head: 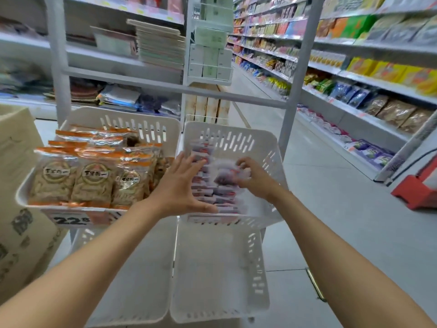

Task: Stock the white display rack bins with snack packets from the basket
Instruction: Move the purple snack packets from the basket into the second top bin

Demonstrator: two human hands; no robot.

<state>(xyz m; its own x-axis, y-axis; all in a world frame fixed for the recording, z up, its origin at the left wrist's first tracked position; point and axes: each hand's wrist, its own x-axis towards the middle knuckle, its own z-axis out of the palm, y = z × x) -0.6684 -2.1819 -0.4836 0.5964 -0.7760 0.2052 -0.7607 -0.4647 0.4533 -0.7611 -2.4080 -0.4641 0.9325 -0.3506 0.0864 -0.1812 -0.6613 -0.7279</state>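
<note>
Forearms come in from both lower corners and meet over a white bin (pixel 227 131) on the rack (pixel 298 91). Left hand (pixel 179 185) is spread wide with straight fingers, its fingertips touching the left edge of the row of red-and-white packets (pixel 204 192) that stand on edge in that bin, its thumb low near the bin's front wall. Right hand (pixel 255 178) is on the far side of the same row with fingers curled down onto a blurred packet; motion blur hides whether they really pinch it, so I cannot tell. The packets lie between the two hands, inside the bin, packed from front wall toward the back.

Just left of the left hand sits the left bin (pixel 163 129), touching the first one and full of orange packets (pixel 92 183) of pale snacks, standing in rows. A tag (pixel 71 219) reading 22 hangs on its front, below the left wrist. Under both hands, nearer the camera, is a lower bin (pixel 220 311) of the same slotted white plastic.

Further left of the left forearm stands a cardboard box (pixel 16 185). Well beyond the right hand, stocked shelves (pixel 378 81) line the aisle, and a red stand (pixel 416 192) sits on the floor by them.
</note>
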